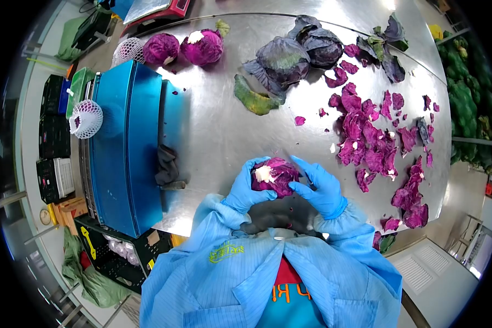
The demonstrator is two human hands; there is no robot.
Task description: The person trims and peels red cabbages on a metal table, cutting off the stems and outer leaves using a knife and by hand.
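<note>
Purple and near-round: note the cabbage [279, 178] at the near edge of the worktop [208, 126], clasped by the left hand [249, 188] and lightly touched by the partly open right hand [321, 191]. Probably at leaf-trimming; likely calls next for loosening an outer leaf [284, 168]. Points the pale, apparent stem end [264, 174] left and upward; shows no clear long axis.

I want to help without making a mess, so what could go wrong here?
The purple cabbage in the left hand might slip and roll: it's round, and the right hand has its fingers spread.

Some loose purple leaves lie near the edge of the table, so a bump could knock them off.
</note>
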